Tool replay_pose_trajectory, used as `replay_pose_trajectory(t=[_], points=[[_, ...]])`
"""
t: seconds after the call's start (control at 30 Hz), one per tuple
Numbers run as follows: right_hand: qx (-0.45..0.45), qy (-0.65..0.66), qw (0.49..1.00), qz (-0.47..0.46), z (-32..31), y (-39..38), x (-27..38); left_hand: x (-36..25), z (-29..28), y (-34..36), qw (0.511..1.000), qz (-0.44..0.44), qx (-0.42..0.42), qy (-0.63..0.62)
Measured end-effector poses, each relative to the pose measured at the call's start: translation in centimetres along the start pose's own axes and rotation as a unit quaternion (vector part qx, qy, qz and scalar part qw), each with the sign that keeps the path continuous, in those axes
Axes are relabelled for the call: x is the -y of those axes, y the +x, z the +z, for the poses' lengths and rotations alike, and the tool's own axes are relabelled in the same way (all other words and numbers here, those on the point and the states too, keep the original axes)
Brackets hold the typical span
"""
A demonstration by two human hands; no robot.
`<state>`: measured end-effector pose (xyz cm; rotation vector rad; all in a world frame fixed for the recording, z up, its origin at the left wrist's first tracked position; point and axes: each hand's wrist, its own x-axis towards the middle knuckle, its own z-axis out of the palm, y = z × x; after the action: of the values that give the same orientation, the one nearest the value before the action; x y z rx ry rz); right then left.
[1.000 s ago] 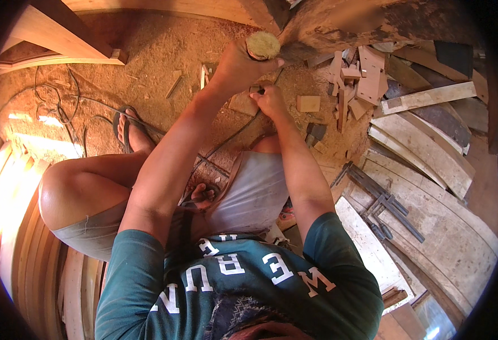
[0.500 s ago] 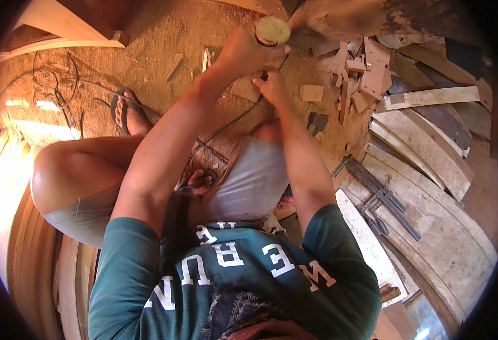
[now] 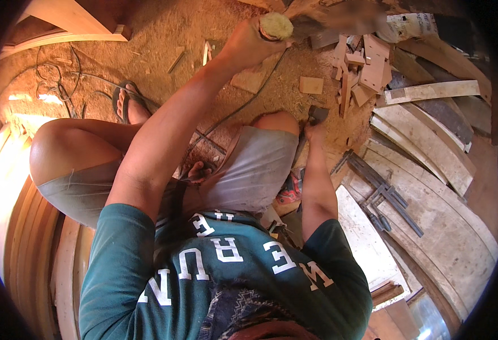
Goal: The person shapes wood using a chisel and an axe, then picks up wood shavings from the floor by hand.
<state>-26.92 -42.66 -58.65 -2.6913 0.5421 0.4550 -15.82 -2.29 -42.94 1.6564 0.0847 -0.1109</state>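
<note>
Head view: at the fingertips of the right hand [image 3: 315, 133], a dark block [image 3: 317, 115], cannot tell if gripped; farther ahead of it, a small wood piece [image 3: 311, 85] and a heap of scraps [image 3: 368, 65]; close on its left, a bare knee [image 3: 278, 120]; to its right and nearer the body, a metal clamp [image 3: 378, 183]. In the closed left hand [image 3: 249, 48], a fuzzy-topped tool [image 3: 276, 26], with its pale round end up toward the camera and its long axis unclear below the fist. White lettering [image 3: 228, 249] across the green shirt [image 3: 294, 292].

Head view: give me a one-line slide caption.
Left hand grips a fuzzy-topped piece; right hand at a dark block on the sawdust-strewn floor.
</note>
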Motion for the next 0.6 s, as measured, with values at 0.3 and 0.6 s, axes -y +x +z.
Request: replay_pose_trajectory(t=[0.3, 0.6], points=[[-0.077, -0.128, 0.987, 0.055, 4.0, -0.5, -4.9, 0.6, 0.7, -0.4, 0.998, 0.012, -0.011, -0.055], [0.207, -0.179, 0.962, 0.021, -0.7, 1.4, -6.7, 0.4, 0.9, -0.7, 0.999, 0.039, -0.024, -0.015]])
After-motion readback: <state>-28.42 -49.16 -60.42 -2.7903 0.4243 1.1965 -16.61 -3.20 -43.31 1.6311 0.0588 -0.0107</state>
